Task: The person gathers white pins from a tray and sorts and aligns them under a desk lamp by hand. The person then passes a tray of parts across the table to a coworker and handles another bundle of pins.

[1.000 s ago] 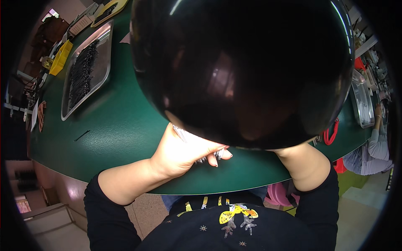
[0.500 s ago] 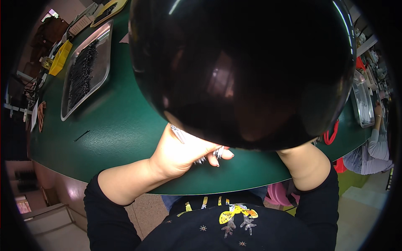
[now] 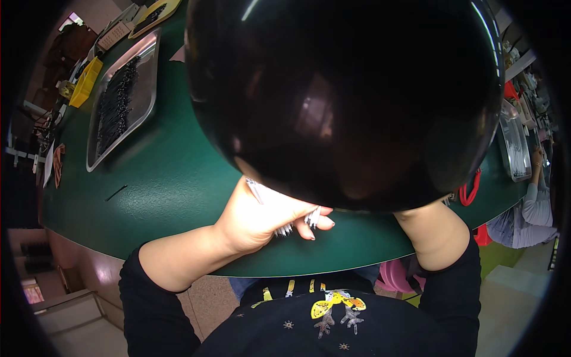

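Note:
A big glossy black dome, like a lamp shade [image 3: 345,107], hangs over the work spot and covers much of what is beneath it. Under its near edge, in bright light, my left hand [image 3: 262,214] is closed around a bundle of thin sticks with whitish ends [image 3: 284,229]. More of these ends poke out between the fingers and beside the wrist side of the thumb. My right hand's fingers are hidden beneath the dome; only the wrist [image 3: 425,223] and forearm show, to the right of the left hand.
On the green table [image 3: 172,160], a metal tray [image 3: 148,83] of thin black pieces lies at left, beside a yellow bin [image 3: 87,82]. One black piece [image 3: 116,193] lies loose. Red handles [image 3: 471,189] and another metal tray [image 3: 515,143] are at right, near another person's arm [image 3: 537,163].
The fingers of my left hand and the whitish ends have shifted very slightly to the right. Otherwise the view looks the same.

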The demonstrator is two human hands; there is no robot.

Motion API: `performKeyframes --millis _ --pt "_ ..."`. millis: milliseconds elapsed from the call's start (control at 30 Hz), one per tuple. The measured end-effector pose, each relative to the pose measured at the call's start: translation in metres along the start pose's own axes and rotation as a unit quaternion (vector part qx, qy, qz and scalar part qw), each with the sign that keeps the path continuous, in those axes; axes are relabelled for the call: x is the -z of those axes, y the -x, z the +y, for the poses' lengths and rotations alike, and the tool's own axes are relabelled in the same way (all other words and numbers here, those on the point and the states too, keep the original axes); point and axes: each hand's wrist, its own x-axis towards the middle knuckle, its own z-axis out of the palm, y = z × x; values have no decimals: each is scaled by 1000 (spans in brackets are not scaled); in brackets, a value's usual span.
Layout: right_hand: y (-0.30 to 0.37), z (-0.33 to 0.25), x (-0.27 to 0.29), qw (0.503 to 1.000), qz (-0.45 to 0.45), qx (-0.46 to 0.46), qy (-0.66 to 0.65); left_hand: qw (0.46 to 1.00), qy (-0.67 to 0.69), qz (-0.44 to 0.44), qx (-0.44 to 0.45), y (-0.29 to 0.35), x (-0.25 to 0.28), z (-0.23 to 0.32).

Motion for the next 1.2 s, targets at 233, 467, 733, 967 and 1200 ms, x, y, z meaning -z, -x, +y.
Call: performKeyframes --millis 233,467,733,967,1200 --pt "-1 24 13 994 58 92 -16 999 36 -3 -12 -4 -5 -2" --pt "-11 0 14 971 -126 82 185 1000 -7 -22 20 -7 -1 1" --pt "-3 -2 -8 988 19 109 104 999 16 18 -38 -5 1 -6" --pt "-2 14 -4 999 37 30 5 999 46 7 3 -2 6 -8" --pt "-2 13 -4 996 54 58 31 998 61 -11 -1 -5 4 -6"
